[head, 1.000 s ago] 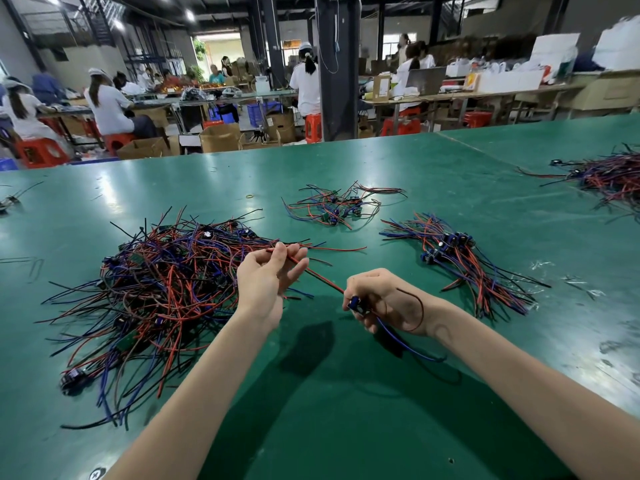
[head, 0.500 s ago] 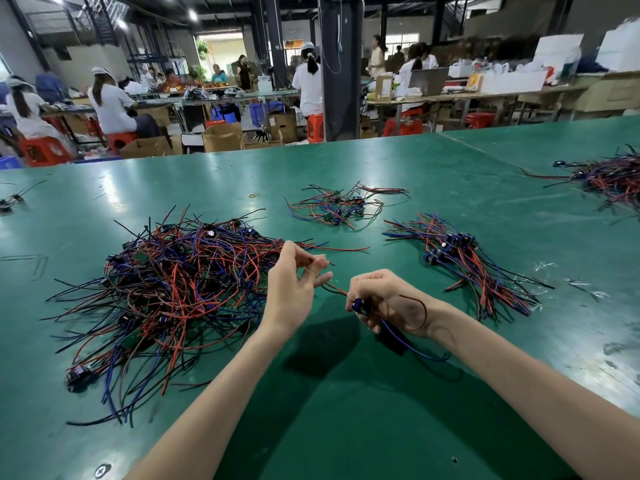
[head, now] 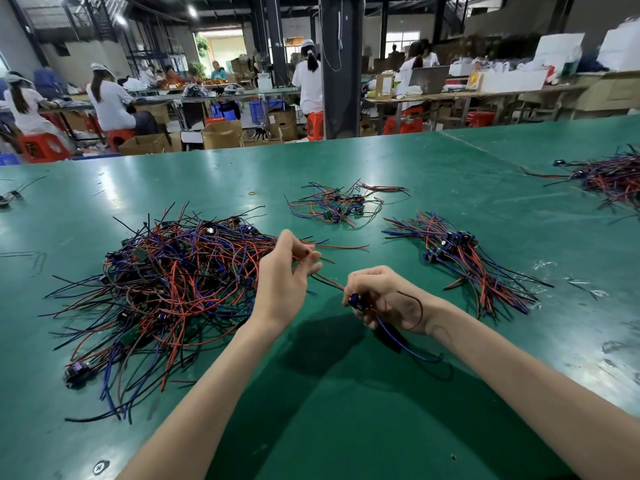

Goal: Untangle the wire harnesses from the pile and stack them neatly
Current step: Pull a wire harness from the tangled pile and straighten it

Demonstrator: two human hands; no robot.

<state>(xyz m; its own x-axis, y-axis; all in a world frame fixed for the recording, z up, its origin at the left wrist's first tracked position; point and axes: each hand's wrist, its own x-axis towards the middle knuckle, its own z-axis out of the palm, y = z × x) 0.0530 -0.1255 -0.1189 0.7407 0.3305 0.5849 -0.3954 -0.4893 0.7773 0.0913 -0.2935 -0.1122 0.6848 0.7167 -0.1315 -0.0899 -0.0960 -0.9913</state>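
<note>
Factory assembly hall. Long green worktable (head: pixel 346 410) heaped with a tangled wire-harness pile (head: pixel 173 282); behind it, benches (head: pixel 467 95) with workers (head: pixel 110 98) in white caps on red stools (head: pixel 43 145), cardboard cartons (head: pixel 221 133), blue crates (head: pixel 265 107), dark steel pillar (head: pixel 341 64), overhead lamps (head: pixel 192 10).

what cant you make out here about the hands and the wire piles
Head view: the right hand curls over the held harness, hiding most of its connector.
Head view: whether the left hand pinches a wire is unclear; its fingertips overlap the tangled pile.
Head view: the far-right pile is cut off by the frame edge.
</note>
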